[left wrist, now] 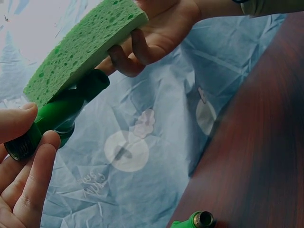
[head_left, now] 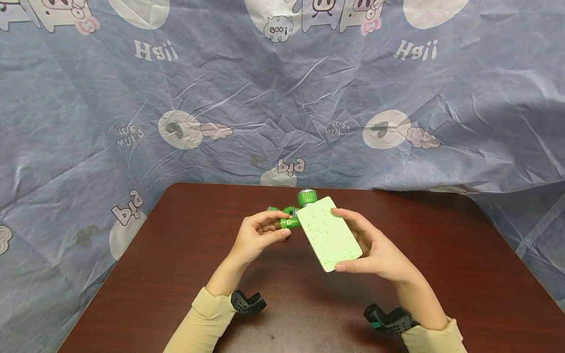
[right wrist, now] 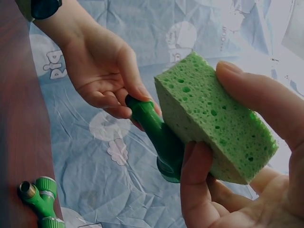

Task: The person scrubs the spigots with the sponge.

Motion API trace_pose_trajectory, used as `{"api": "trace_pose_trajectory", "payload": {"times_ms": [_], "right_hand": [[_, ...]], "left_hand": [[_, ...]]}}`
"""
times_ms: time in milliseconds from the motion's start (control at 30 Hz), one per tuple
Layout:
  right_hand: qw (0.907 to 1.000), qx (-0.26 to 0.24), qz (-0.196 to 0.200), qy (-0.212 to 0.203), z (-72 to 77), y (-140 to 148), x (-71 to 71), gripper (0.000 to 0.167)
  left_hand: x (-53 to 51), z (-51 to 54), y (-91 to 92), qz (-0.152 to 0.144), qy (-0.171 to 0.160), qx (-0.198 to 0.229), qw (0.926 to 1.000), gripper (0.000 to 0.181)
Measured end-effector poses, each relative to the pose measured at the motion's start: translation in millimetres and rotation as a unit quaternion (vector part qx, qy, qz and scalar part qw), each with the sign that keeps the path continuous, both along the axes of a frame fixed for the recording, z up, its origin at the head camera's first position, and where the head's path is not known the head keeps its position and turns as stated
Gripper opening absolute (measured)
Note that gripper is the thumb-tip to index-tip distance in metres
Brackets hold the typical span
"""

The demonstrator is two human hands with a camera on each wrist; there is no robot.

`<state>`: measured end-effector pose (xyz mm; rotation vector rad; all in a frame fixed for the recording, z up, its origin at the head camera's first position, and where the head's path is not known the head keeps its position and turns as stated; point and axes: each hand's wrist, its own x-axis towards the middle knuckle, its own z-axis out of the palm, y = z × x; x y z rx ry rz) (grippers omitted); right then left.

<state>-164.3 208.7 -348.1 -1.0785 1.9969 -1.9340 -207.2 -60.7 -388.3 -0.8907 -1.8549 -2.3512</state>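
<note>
Fingers on two hands were curled inward, each hand gripping one object above a dark reddish-brown tabletop (head_left: pixel 176 274). One sponge and two green hose fittings could be counted: one fitting held, the other resting on the tabletop.

The left hand (head_left: pixel 255 236) had its thumb and fingers closed narrowly around the threaded end of the held fitting (head_left: pixel 290 223). That end sat between the thumb and fingertips, and the body of the fitting pointed away from them toward the sponge.

The right hand (head_left: pixel 377 249) spread its thumb and fingers wider, spanning the pale green sponge (head_left: pixel 328 235) and gripping it by opposite edges. The sponge was tilted, its broad speckled face toward the head camera, and it hid part of the held fitting. The two overlapped in view; whether they were pressed together could not be told.

The second fitting (right wrist: pixel 43 204), branched with ribbed collars and one brass-coloured end, lay well apart from the right hand. Two black wrist devices (head_left: pixel 248 302) and two cream sleeves (head_left: pixel 198 318) were visible. One blue printed sheet (head_left: pixel 265 98) hung behind.
</note>
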Motion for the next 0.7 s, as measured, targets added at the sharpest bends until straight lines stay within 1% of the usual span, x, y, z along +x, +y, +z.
{"api": "trace_pose_trajectory", "payload": {"times_ms": [167, 267, 500, 700], "right_hand": [[0.9998, -0.018, -0.006, -0.002, -0.5, -1.5, -1.0, 0.092], [0.9998, -0.02, -0.006, -0.004, -0.8, -2.1, -0.9, 0.092], [0.9996, -0.01, 0.013, 0.025, -4.9, -10.7, -0.6, 0.089], [0.9992, -0.038, 0.002, 0.011, -4.0, -13.0, 0.1, 0.091]], "left_hand": [[0.1, 0.9, -0.6, -0.003, 0.002, 0.004, 1.0, 0.036], [-0.2, 0.9, -0.9, -0.005, 0.003, 0.01, 0.9999, 0.037], [0.1, -0.6, 0.6, -0.016, -0.003, 0.015, 0.9997, 0.035], [1.3, -0.3, 2.2, -0.015, -0.006, 0.012, 0.9998, 0.035]]}}
